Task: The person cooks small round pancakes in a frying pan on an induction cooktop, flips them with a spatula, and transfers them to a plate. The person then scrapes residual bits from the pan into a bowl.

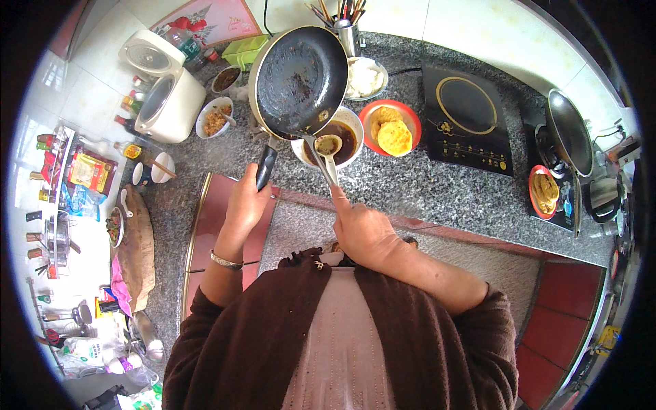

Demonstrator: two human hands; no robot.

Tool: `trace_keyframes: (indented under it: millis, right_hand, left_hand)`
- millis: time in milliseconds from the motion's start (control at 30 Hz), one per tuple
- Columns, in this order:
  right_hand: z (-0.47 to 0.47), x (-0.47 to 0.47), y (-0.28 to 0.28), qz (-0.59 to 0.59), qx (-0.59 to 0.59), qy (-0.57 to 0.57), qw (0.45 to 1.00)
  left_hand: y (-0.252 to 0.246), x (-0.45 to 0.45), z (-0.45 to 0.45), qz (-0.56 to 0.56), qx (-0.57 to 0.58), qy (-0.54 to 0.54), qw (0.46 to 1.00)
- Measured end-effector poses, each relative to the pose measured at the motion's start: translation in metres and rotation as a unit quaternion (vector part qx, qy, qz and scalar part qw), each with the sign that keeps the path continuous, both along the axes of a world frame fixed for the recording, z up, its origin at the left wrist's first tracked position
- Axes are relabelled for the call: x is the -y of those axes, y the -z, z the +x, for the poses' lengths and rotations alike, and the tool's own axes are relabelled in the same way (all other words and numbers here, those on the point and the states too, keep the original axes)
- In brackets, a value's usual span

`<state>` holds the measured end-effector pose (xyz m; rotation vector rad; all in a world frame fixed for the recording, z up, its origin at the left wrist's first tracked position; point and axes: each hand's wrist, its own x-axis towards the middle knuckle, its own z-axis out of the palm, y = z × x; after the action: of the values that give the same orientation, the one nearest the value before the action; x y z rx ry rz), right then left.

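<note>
My left hand (248, 197) grips the black handle of a frying pan (300, 77), which is tilted above a white bowl (356, 115) of dark brown liquid. Oily dark residue coats the pan's inside. In my right hand (361, 225) is a metal spatula (320, 159), its far end at the pan's lower rim. A ladle (328, 146) with some liquid in it rests in the bowl, its handle running towards my right hand; whether that hand also touches it I cannot tell. Right of the bowl, a red-rimmed plate (366, 120) holds yellow flat cakes (393, 137).
An induction cooktop (464, 113) lies on the right, with a wok (569, 133) and another plate of cakes (544, 193) beyond. Behind the pan are a bowl of white food (365, 78) and a utensil holder (349, 40). A rice cooker (177, 105) and wooden board (137, 246) are left.
</note>
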<state>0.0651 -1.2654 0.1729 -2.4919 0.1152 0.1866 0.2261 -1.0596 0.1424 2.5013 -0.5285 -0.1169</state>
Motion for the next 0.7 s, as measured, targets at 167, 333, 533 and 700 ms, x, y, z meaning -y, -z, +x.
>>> trace_keyframes:
  millis: [167,333,533,700]
  right_hand:
    - [0.0,-0.001,0.009,0.009,0.006,-0.003,1.0]
    - [-0.002,-0.004,0.009,0.015,0.004,-0.011,1.0]
    - [-0.005,-0.008,0.01,0.012,0.02,-0.01,1.0]
    - [-0.007,-0.008,0.014,0.033,0.052,-0.002,0.998]
  left_hand:
    - [-0.007,0.002,-0.006,0.037,0.006,-0.017,0.999]
    - [-0.007,0.0,-0.011,0.04,0.047,-0.029,0.998]
    - [-0.014,0.001,-0.017,0.067,0.08,-0.034,0.994]
    - [-0.012,-0.002,-0.017,0.064,0.094,-0.025,0.993]
